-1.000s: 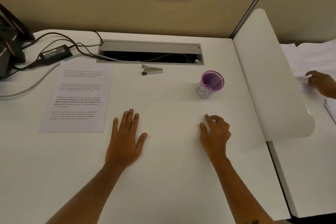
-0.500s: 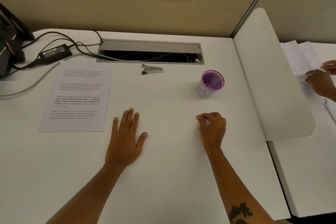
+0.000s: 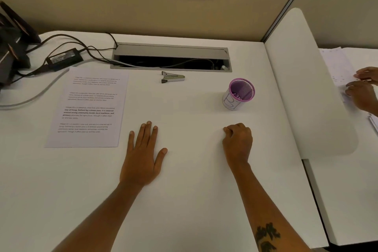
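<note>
On white bench [image 3: 194, 200]: left hand [image 3: 143, 155] flat, grip released; right hand [image 3: 238, 143] clenched, nothing visible inside. Upright purple mesh pen cup [image 3: 231, 102] near, beyond right hand, untouched; handling judged not begun.

The counter [image 3: 194, 210] is smooth, matt white laminate. The sheet [image 3: 88, 108] is matt paper. The mesh cup [image 3: 235, 98] is purple wire with a paper label. The stapler [image 3: 176, 77] is shiny metal; the adapter [image 3: 64, 59] black plastic.
</note>
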Demonstrator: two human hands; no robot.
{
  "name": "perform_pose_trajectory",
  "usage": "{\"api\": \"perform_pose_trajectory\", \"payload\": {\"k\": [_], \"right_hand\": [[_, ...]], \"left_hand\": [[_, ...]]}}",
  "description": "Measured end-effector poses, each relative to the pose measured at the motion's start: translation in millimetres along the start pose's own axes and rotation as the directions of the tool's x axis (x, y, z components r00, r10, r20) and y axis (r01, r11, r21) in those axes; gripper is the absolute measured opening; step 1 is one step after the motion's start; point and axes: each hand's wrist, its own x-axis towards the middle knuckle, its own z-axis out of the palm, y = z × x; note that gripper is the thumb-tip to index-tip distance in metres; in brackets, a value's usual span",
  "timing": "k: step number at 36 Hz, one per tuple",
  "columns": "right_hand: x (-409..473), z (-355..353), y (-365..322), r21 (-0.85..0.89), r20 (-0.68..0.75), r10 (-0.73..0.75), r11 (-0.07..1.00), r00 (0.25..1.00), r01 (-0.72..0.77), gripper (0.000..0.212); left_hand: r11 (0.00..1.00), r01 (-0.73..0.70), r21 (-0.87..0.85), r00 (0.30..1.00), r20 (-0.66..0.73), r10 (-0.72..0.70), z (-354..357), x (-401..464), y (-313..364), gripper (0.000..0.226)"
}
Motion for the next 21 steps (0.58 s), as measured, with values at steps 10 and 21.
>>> {"api": "perform_pose_trajectory", "payload": {"k": [10,21], "right_hand": [[-1.1,0.1,-12.6,-0.129,0.017,-0.001,0.992,1.000,0.003,0.013],[6.8,-4.7,-10.4,-0.323,0.234,-0.028,0.941,0.972,0.104,0.017]], "left_hand": [[1.000,0.007,-0.008,1.000,0.009,-0.007,-2.8,0.0,1.9,0.077],[1.000,0.012,-0.016,1.000,0.020,-0.011,-6.3,-0.4,3.6,0.077]]}}
